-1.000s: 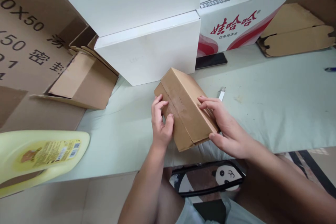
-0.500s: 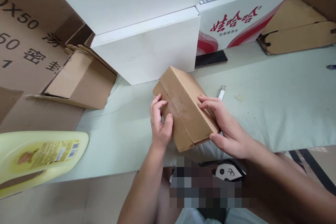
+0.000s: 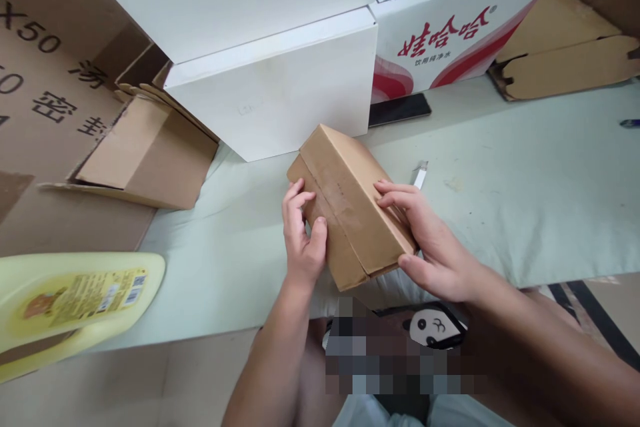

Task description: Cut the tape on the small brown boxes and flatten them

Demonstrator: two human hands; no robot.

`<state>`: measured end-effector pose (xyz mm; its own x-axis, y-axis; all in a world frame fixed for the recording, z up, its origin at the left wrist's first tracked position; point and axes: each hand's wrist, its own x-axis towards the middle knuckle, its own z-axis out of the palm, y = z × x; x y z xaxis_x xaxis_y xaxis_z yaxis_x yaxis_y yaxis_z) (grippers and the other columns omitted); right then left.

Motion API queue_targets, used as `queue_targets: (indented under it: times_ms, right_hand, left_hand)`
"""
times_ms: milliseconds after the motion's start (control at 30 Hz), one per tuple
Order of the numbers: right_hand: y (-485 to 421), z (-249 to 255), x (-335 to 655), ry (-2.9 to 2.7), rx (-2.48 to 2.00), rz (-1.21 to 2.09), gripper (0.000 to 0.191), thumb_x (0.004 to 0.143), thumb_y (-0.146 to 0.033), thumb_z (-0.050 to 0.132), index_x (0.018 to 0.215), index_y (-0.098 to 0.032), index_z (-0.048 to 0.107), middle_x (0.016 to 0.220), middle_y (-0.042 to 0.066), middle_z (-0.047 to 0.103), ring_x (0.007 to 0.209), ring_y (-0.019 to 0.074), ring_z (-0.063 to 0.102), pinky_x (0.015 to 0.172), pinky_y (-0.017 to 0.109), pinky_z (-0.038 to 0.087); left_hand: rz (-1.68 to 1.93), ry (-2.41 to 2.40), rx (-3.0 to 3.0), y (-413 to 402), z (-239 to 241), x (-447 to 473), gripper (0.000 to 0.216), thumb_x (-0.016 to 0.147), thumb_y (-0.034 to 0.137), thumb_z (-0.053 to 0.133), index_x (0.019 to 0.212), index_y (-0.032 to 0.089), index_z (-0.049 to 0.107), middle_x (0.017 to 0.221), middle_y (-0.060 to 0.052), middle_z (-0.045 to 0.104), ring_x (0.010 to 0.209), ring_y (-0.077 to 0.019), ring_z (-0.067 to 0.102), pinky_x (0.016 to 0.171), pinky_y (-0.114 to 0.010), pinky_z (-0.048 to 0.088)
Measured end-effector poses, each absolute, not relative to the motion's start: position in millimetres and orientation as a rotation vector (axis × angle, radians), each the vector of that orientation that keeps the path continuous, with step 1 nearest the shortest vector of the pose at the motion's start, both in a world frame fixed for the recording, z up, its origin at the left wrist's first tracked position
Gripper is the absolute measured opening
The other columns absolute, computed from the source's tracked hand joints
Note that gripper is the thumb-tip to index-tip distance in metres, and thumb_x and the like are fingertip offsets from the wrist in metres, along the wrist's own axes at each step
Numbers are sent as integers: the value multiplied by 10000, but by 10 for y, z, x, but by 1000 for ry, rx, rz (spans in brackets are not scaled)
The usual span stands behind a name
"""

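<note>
Brown cardboard box (image 3: 340, 210) sits gripped between left hand (image 3: 306, 240) and right hand (image 3: 434, 243), both touching it, its long axis slanting from beyond the left back toward the right.

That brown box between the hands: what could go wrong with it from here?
The brown box sits at a slant between the left hand and right hand, so it might slip if either eases off. A small white tool lies just beyond the right hand's fingers, which could perhaps knock it.
</note>
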<state>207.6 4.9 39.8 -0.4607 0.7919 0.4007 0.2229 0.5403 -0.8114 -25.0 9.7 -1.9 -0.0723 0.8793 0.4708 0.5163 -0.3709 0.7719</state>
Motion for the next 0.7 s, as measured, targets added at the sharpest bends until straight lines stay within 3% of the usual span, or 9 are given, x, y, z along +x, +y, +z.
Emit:
queue_targets:
  times_ms: [700]
  right_hand:
    - [54, 404, 2072, -1955, -850, 874, 520, 948, -542, 536, 1382, -280, 422, 1469, 168, 457, 1456, 394, 413, 1154, 641, 403]
  left_hand:
    - [1434, 1492, 1842, 94, -9, -244, 310, 1002, 414, 500, 1265, 250, 518, 1525, -165, 505, 1495, -349, 431, 1171, -588, 406]
